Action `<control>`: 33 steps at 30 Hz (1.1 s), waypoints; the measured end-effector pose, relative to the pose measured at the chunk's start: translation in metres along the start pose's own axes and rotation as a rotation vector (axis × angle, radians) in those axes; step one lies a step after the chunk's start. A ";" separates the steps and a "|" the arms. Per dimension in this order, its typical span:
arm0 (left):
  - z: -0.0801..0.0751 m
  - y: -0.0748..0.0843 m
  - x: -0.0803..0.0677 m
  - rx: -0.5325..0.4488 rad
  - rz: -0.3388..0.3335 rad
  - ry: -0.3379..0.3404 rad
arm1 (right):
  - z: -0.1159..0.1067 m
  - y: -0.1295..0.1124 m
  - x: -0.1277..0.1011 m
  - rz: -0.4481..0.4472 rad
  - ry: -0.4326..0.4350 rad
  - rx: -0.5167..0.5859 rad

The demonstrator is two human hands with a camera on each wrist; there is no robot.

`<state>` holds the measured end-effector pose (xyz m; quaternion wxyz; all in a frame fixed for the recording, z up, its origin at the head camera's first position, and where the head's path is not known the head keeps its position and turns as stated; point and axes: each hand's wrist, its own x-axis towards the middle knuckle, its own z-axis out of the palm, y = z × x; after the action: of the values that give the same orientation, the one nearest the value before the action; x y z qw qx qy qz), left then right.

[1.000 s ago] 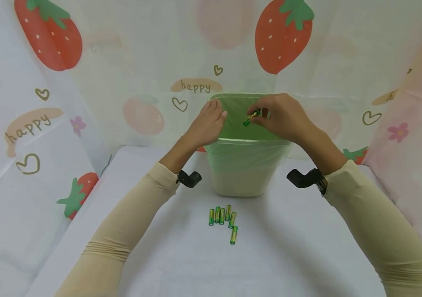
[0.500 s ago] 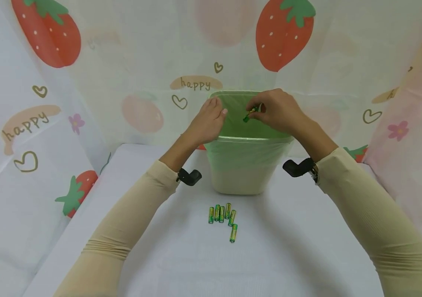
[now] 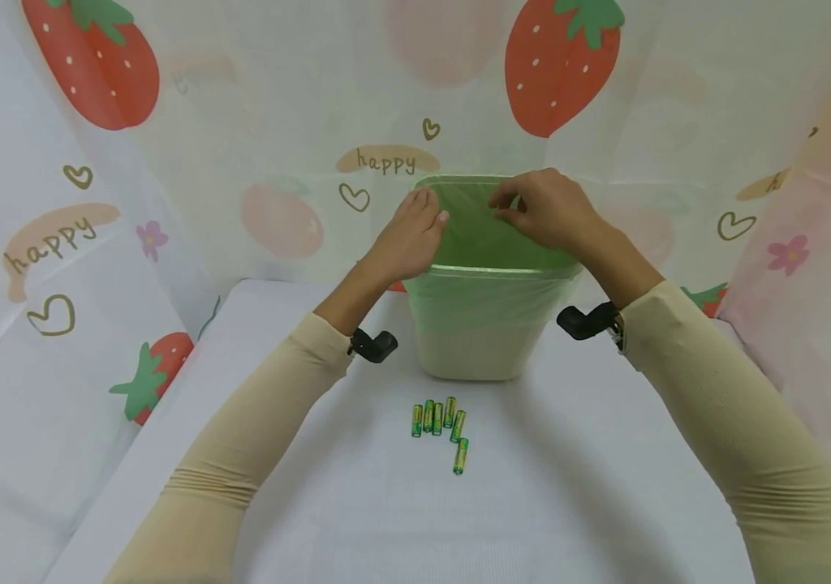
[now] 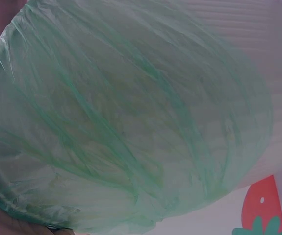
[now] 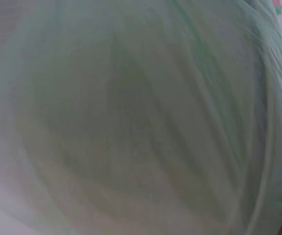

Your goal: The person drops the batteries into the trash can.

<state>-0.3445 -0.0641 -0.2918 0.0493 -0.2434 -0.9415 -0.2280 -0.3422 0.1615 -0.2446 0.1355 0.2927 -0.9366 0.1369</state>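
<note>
A pale trash bin [image 3: 470, 345] lined with a thin green bag [image 3: 492, 302] stands upright on the table. My left hand [image 3: 410, 237] grips its left rim, thumb toward the opening; in the left wrist view the bag-covered side [image 4: 131, 107] fills most of the picture. Over the right part of the opening hovers my right hand [image 3: 548, 209], fingers loosely bent, thumb and fingertips apart, no battery visible between them. The inside bottom of the bin is hidden. In front of the bin lie several green-and-yellow batteries [image 3: 438, 419], one [image 3: 461, 456] nearer than the others.
A white cloth covers the table [image 3: 386, 519]. Behind and at both sides hang white sheets printed with strawberries [image 3: 563, 69], hearts and "happy" lettering. A black wrist-camera mount [image 3: 374, 346] juts from the left wrist, and another mount [image 3: 586, 322] from the right.
The battery that my right hand pinched over the bin has been let go and is out of sight. My right hand shifted slightly left and its fingertips parted. The left hand stays on the rim.
</note>
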 end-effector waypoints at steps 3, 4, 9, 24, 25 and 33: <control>0.000 0.001 -0.001 0.005 -0.004 -0.004 | -0.001 0.000 -0.002 0.003 -0.005 0.000; 0.000 0.001 -0.001 0.006 -0.005 -0.006 | -0.002 0.000 -0.003 0.004 -0.009 0.000; 0.000 0.002 0.000 0.003 -0.010 -0.018 | -0.005 -0.002 -0.011 0.006 -0.018 -0.007; -0.001 0.000 0.001 -0.026 -0.014 -0.027 | -0.007 -0.021 -0.032 -0.078 0.059 0.024; -0.001 0.000 0.001 -0.026 -0.016 -0.029 | -0.007 -0.022 -0.033 -0.087 0.064 0.025; -0.003 0.005 -0.001 -0.031 -0.032 -0.036 | -0.008 -0.031 -0.047 -0.134 0.082 0.030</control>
<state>-0.3413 -0.0624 -0.2877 0.0250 -0.2332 -0.9423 -0.2391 -0.2858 0.1636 -0.2477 0.1780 0.3509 -0.9064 0.1535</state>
